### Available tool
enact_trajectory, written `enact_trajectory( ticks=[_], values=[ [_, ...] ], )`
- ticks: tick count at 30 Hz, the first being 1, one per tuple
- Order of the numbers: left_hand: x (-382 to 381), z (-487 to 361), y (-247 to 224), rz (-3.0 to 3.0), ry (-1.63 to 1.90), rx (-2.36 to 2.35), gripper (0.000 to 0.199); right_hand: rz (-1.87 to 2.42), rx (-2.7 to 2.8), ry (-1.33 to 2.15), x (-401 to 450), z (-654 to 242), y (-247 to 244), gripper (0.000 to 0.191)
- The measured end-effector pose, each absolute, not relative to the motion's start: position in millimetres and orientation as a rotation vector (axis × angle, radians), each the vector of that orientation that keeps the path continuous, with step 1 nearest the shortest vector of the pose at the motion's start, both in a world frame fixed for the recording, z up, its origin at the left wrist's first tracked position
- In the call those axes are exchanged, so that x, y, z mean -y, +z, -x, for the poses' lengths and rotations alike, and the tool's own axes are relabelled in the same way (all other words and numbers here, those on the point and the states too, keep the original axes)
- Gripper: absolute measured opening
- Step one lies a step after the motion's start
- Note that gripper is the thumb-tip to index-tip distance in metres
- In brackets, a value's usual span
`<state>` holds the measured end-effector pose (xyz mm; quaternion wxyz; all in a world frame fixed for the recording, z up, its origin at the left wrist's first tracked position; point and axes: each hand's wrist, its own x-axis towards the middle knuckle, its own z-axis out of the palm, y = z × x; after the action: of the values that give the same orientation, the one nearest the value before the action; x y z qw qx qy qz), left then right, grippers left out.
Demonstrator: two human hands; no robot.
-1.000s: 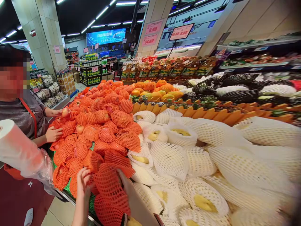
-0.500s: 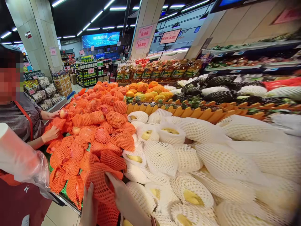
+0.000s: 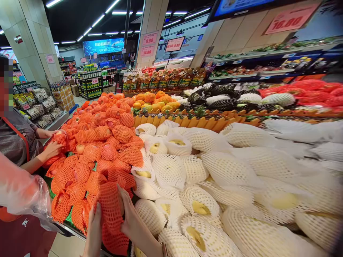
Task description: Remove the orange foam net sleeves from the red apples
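Here, at the far left, a co-worker point(image 3: 16, 139) in a grey top and red apron stands cut off by the frame edge, face blurred out; both of that person's hands rest on netted fruit at the left end of the orange pile point(image 3: 99, 142), and you cannot tell whether they grip anything. In front of them a bag roll point(image 3: 23, 187) of clear plastic blocks the lower left corner and hides part of the apron. Your left hand point(image 3: 94, 230) comes up from the bottom edge, wrist out of view, its fingers laid flat against the left side of an orange net point(image 3: 112, 217) at the near edge of the pile. Your right hand point(image 3: 130, 214) clasps the same net from the right, thumb over the front, so both hands are grasping it between them; whether fruit sits inside the net is hidden by the mesh and your fingers. Just right of it begin the white nets point(image 3: 200, 175), some showing yellow fruit through the open tops, others closed. Toward the right edge they smear into blur. Behind an orange divider point(image 3: 198, 123), dark and red nets lie too blurred to identify, and the price signs point(image 3: 291, 19) overhead are only partly legible.
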<state>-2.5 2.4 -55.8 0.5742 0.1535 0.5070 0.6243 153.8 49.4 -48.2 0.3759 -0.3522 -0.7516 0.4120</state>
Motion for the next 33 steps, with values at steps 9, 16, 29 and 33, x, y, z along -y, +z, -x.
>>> enact_trajectory(
  ticks=[9,16,29,33],
  values=[
    [2,8,-14,-0.833,1.437,-1.285,0.094,1.043,1.715,1.136,-33,-173,-46,0.099],
    [18,-10,-32,-0.784,1.193,-0.913,0.097,0.951,1.893,0.940,-11,-188,-43,0.046],
    [21,-21,-37,-0.893,0.935,-0.883,0.067,0.740,1.964,1.120,-36,-200,-10,0.006],
    [27,-38,-64,-0.603,1.042,-0.973,0.073,0.783,1.697,1.191,-53,-179,-11,0.022]
  ],
)
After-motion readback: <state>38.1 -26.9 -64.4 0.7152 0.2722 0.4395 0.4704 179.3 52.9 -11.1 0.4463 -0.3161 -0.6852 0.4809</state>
